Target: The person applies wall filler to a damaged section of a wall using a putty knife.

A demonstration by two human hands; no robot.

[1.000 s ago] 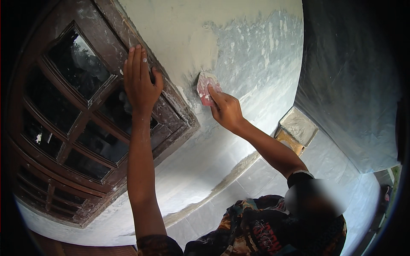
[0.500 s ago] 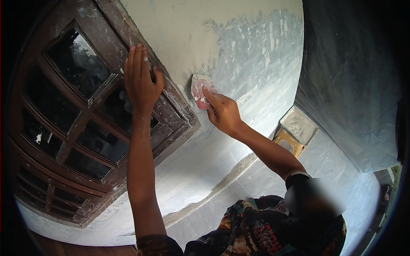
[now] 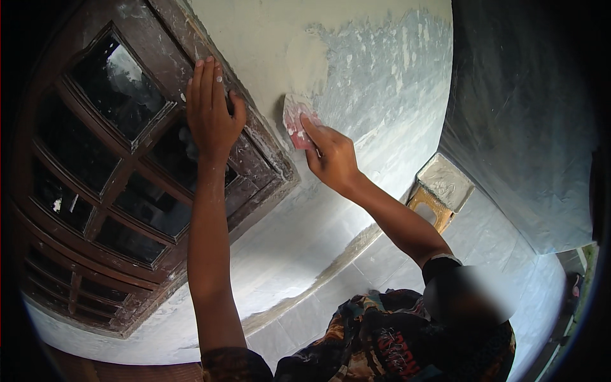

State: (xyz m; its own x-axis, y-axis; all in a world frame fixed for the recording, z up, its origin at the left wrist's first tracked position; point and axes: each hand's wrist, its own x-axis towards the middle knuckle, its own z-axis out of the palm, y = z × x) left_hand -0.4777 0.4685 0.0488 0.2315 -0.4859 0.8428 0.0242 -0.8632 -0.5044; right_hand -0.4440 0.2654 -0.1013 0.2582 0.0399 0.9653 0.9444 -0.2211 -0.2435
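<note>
In my right hand is a red putty scraper, smeared with pale filler and gripped between thumb and fingers. Its blade meets the wall just right of the window frame. Cream filler coats the upper part of that wall, while a patchy grey-blue layer shows to the right. My left hand lies flat against the dark brown wooden window frame, fingers stretched upward and thumb apart. It holds nothing. A small white spot marks one of its fingers.
A tray of pale putty rests on a yellowish stool at the right. Behind it hangs a translucent plastic sheet. Grey tiles cover the floor below, and glass panes fill the window at left.
My right hand and the scraper have moved slightly up along the wall. The left hand stays on the window frame, while the whole view has shifted a little.
</note>
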